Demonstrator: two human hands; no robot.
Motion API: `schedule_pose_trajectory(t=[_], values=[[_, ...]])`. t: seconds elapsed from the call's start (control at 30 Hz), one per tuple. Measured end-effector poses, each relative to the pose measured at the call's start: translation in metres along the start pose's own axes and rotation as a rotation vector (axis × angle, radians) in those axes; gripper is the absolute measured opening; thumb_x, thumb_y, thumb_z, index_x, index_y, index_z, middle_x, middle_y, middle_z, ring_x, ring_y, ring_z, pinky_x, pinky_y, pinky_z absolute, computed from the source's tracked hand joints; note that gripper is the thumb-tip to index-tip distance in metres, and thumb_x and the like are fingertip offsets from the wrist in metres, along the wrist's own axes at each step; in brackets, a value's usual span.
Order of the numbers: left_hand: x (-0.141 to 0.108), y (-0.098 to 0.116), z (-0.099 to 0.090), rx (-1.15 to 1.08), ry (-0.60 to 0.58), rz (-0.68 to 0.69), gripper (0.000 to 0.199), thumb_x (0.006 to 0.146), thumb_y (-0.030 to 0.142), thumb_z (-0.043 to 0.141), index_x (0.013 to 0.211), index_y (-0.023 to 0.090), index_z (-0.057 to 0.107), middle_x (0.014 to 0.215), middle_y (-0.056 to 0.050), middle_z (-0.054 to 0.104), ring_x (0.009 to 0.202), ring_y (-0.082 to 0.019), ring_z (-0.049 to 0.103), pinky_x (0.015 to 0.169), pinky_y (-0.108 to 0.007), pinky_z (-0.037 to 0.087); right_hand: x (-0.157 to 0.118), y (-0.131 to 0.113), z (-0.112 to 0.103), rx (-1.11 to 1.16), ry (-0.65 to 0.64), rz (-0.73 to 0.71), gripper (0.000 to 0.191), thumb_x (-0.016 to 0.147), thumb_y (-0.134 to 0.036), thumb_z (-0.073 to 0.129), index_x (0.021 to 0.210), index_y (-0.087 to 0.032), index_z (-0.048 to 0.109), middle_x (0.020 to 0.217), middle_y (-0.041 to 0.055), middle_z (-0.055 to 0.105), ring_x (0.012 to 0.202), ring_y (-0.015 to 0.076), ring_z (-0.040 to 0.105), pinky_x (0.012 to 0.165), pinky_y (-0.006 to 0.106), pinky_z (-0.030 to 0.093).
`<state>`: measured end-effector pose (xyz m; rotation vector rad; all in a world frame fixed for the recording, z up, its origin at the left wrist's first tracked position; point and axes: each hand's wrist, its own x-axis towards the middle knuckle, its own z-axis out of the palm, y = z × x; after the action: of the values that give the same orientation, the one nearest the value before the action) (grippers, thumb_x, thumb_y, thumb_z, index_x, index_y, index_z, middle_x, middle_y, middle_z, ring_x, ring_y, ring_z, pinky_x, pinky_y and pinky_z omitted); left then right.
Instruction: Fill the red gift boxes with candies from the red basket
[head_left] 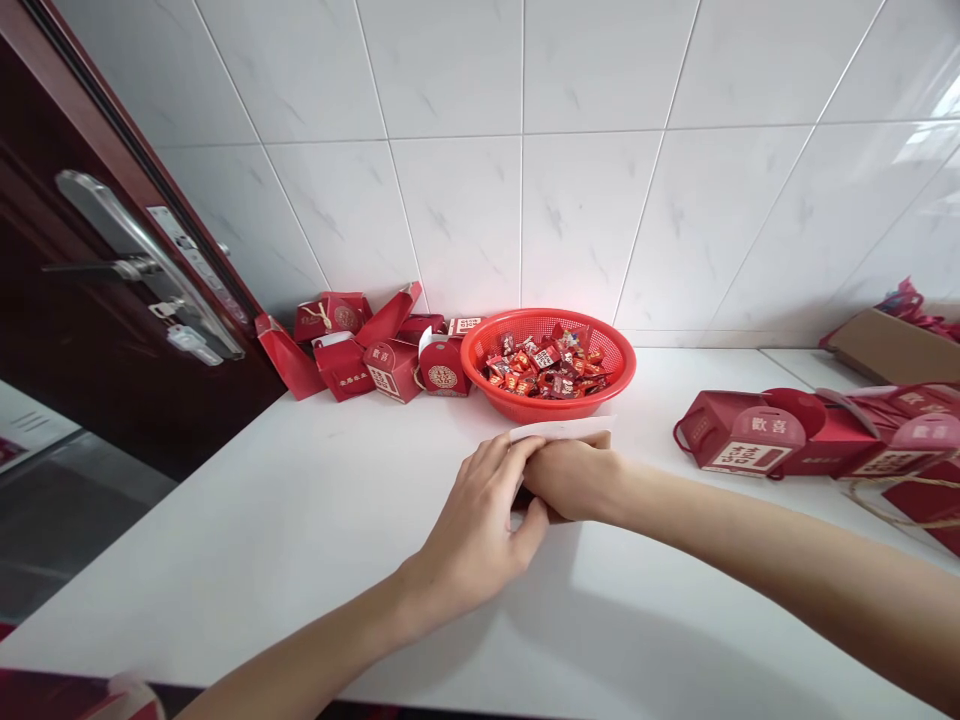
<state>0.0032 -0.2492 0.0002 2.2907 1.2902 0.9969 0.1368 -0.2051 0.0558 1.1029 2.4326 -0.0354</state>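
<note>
In front of the basket, a small paper box stands on the white table, its pale flap raised at the back and a bit of dark red side showing low down. My left hand wraps round its left side, thumb toward me. The box's opening takes in my right hand, whose fingers are hidden, so I cannot see whether they hold anything. Just behind both hands sits a red plastic basket with several wrapped candies in it.
Red gift boxes cluster at the back left, some with lids up. More red boxes line the right side, near a brown cardboard box. A tiled wall closes the back; a dark red door stands left.
</note>
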Motion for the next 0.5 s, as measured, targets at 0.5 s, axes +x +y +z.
schedule_pose_trajectory(t=[0.5], values=[[0.003, 0.002, -0.002, -0.032, -0.022, 0.025, 0.055, 0.088, 0.008, 0.054, 0.14, 0.027, 0.054, 0.139, -0.011, 0.062, 0.126, -0.029, 0.059, 0.104, -0.048, 0.052, -0.01, 0.038, -0.003, 0.24, 0.003, -0.16, 0.019, 0.09, -0.023, 0.068, 0.072, -0.016, 0.071, 0.063, -0.0018, 0.06, 0.053, 0.0113, 0.048, 0.053, 0.025, 0.035]])
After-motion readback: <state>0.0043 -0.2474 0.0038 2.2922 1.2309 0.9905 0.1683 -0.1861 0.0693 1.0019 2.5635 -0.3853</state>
